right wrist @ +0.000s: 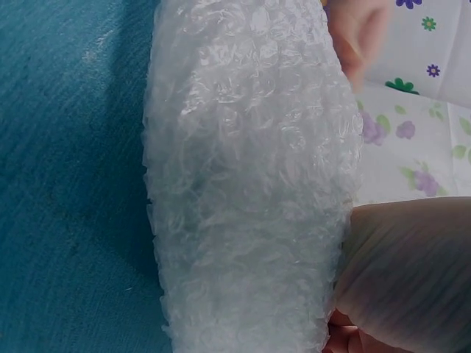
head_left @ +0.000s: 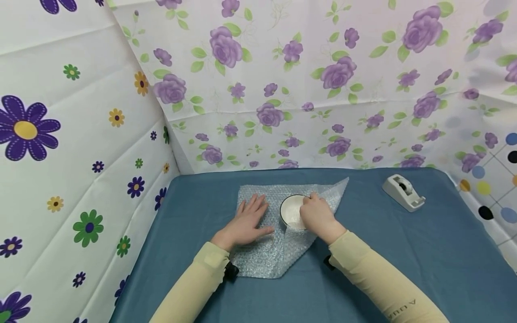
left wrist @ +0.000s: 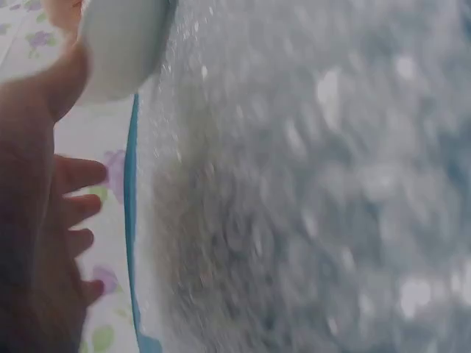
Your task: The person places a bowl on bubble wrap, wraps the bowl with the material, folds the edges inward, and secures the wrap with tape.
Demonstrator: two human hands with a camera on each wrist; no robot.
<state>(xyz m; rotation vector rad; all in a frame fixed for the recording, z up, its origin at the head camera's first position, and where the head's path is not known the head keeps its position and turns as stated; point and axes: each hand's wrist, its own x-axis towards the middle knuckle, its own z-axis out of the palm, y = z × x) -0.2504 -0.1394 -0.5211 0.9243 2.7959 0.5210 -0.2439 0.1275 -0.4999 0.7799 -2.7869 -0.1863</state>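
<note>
A white bowl (head_left: pixel 291 209) with a dark rim stands on a sheet of bubble wrap (head_left: pixel 258 258). My left hand (head_left: pixel 245 224) lies spread over the sheet to the left of the bowl, its thumb pointing toward it. In the left wrist view, the thumb overlaps the side of the white bowl (left wrist: pixel 121 51). With curled fingers, my right hand (head_left: pixel 319 217) grips the raised bubble wrap at the bowl's right rim. From the right wrist, that bubble wrap (right wrist: pixel 250 184) stands up against the bowl's side and hides most of it.
A white tape dispenser (head_left: pixel 404 192) sits at the back right of the blue-covered table (head_left: pixel 363 193). Floral sheets (head_left: pixel 274 89) hang behind and beside the table. One pointed corner of the wrap sticks up behind the right hand.
</note>
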